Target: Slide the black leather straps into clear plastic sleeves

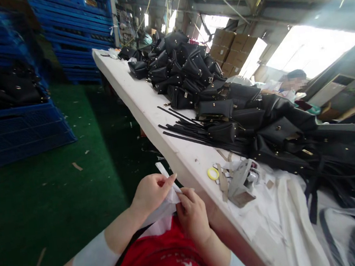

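Both of my hands meet over my lap, just off the near edge of the white table. Between them is a thin white sheet, soft like tissue paper or foam, partly folded; its exact kind I cannot make out. My left hand pinches it between thumb and fingers, and a narrow folded end sticks up past the thumb. My right hand has its fingers closed on the sheet's other side. My fingers hide part of it. Under the hands lies red cloth with a white print.
Black handbags lie heaped along the table, with black straps beside them. Nearer are a yellow tape roll and a grey box. Blue pallets and a blue crate stand left. Another person is beyond the heap.
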Demonstrator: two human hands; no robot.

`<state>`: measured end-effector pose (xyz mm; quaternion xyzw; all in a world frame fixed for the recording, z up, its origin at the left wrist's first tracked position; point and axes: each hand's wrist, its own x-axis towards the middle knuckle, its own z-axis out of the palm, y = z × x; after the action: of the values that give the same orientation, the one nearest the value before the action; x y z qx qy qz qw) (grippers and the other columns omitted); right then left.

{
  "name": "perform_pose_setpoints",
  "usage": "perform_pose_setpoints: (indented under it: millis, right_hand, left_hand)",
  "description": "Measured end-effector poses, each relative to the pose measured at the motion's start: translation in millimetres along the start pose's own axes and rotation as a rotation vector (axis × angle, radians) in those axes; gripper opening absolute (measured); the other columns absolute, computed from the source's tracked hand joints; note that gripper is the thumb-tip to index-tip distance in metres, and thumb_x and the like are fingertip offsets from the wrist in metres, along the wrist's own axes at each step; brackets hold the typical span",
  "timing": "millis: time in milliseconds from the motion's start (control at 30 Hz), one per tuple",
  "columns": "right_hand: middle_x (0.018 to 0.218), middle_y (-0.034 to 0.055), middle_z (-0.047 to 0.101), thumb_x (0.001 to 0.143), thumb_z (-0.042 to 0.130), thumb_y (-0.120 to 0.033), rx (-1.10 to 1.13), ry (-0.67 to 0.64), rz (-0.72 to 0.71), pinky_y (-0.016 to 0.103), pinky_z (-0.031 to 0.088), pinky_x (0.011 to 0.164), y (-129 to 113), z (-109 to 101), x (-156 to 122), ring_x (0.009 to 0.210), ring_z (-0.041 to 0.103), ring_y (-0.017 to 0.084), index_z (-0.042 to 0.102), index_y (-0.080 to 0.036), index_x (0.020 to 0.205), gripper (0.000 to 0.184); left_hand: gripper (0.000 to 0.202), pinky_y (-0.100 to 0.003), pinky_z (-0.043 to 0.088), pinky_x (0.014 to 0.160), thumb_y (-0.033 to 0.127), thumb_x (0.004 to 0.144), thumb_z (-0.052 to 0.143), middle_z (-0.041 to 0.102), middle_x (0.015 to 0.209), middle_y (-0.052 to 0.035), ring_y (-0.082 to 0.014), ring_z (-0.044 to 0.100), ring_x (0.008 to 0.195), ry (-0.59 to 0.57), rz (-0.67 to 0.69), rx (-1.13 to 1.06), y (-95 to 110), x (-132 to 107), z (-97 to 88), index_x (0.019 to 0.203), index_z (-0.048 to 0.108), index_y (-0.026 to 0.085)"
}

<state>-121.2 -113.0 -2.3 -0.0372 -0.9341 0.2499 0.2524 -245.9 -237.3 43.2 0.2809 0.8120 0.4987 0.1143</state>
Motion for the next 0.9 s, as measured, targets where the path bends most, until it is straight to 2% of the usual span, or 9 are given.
perform_pose_setpoints:
  millis: [133, 267, 333, 433, 567, 700, 767, 833, 900]
  right_hand:
    - [0.109, 0.0097, 0.067, 0.082, 0.053, -0.007, 0.205, -0.053, 0.075, 0.033, 0.052, 0.085, -4, -3, 1, 0.094, 0.064, 0.021, 0.074, -0.02, 0.099, 0.03]
    - [0.128, 0.0106, 0.061, 0.083, 0.067, -0.026, 0.53, -0.006, 0.278, 0.032, 0.052, 0.085, -2, -13, 9, 0.095, 0.064, 0.019, 0.076, -0.02, 0.082, 0.01]
    - [0.123, 0.0107, 0.064, 0.082, 0.07, -0.035, 0.656, -0.02, 0.355, 0.034, 0.051, 0.09, -2, -17, 14, 0.1, 0.063, 0.022, 0.076, -0.02, 0.088, 0.016]
    - [0.107, 0.0088, 0.07, 0.078, 0.073, -0.045, 0.889, -0.11, 0.466, 0.036, 0.052, 0.088, -5, -20, 20, 0.097, 0.064, 0.023, 0.071, -0.021, 0.108, 0.038]
    - [0.096, 0.0063, 0.072, 0.074, 0.076, -0.051, 1.057, -0.217, 0.52, 0.036, 0.052, 0.086, -7, -15, 26, 0.09, 0.065, 0.022, 0.072, -0.018, 0.098, 0.04]
    - [0.08, 0.0032, 0.071, 0.071, 0.079, -0.049, 1.098, -0.222, 0.569, 0.032, 0.051, 0.077, -6, -7, 25, 0.074, 0.062, 0.018, 0.074, -0.017, 0.086, 0.036]
    - [0.074, 0.0023, 0.069, 0.067, 0.082, -0.051, 1.14, -0.205, 0.592, 0.029, 0.05, 0.071, -7, -4, 25, 0.066, 0.059, 0.015, 0.074, -0.016, 0.081, 0.038]
    - [0.073, 0.0033, 0.069, 0.065, 0.082, -0.055, 1.21, -0.191, 0.603, 0.03, 0.05, 0.071, -6, 2, 29, 0.063, 0.059, 0.015, 0.076, -0.015, 0.08, 0.043]
    - [0.077, 0.0054, 0.07, 0.06, 0.084, -0.057, 1.251, -0.17, 0.584, 0.034, 0.052, 0.076, -1, 10, 36, 0.069, 0.063, 0.018, 0.078, -0.014, 0.087, 0.051]
  left_hand:
    - [0.039, -0.026, 0.04, 0.052, 0.049, 0.082, 0.061, 0.068, 0.058, -0.0037, -0.0187, 0.06, 0.056, -0.027, -0.068, -0.194, -9, 10, -0.2, 0.066, 0.073, 0.016]
    - [0.031, -0.026, 0.047, 0.058, 0.045, 0.075, 0.071, 0.074, 0.071, -0.0047, -0.0206, 0.064, 0.066, -0.02, -0.066, -0.412, -14, 12, -7.4, 0.079, 0.075, 0.015]
    - [0.027, -0.024, 0.045, 0.054, 0.042, 0.071, 0.076, 0.07, 0.065, -0.0026, -0.0176, 0.061, 0.06, -0.054, -0.045, -0.422, -12, 10, -12.5, 0.072, 0.072, 0.015]
    - [0.029, -0.022, 0.038, 0.049, 0.041, 0.071, 0.077, 0.062, 0.057, 0.0007, -0.013, 0.053, 0.053, -0.205, -0.036, -0.421, -9, 8, -18.1, 0.064, 0.068, 0.015]
    - [0.029, -0.022, 0.038, 0.049, 0.043, 0.073, 0.075, 0.061, 0.059, 0.0001, -0.0137, 0.053, 0.055, -0.33, -0.045, -0.389, -10, 6, -21.9, 0.068, 0.069, 0.015]
    - [0.027, -0.026, 0.05, 0.059, 0.044, 0.079, 0.069, 0.07, 0.081, -0.005, -0.0195, 0.063, 0.069, -0.295, 0.048, -0.342, -12, 2, -20.1, 0.076, 0.073, 0.018]
    - [0.027, -0.031, 0.056, 0.065, 0.048, 0.082, 0.065, 0.073, 0.081, -0.0046, -0.0245, 0.069, 0.076, -0.259, 0.031, -0.365, -15, -4, -14.5, 0.083, 0.074, 0.023]
    - [0.026, -0.039, 0.061, 0.073, 0.052, 0.078, 0.066, 0.077, 0.086, -0.0003, -0.0303, 0.073, 0.086, -0.134, -0.06, -0.401, -23, -5, -5.9, 0.095, 0.073, 0.034]
    - [0.025, -0.046, 0.063, 0.071, 0.057, 0.068, 0.07, 0.079, 0.084, 0.0072, -0.0356, 0.074, 0.089, -0.031, -0.042, -0.378, -38, 3, 2.6, 0.091, 0.071, 0.049]
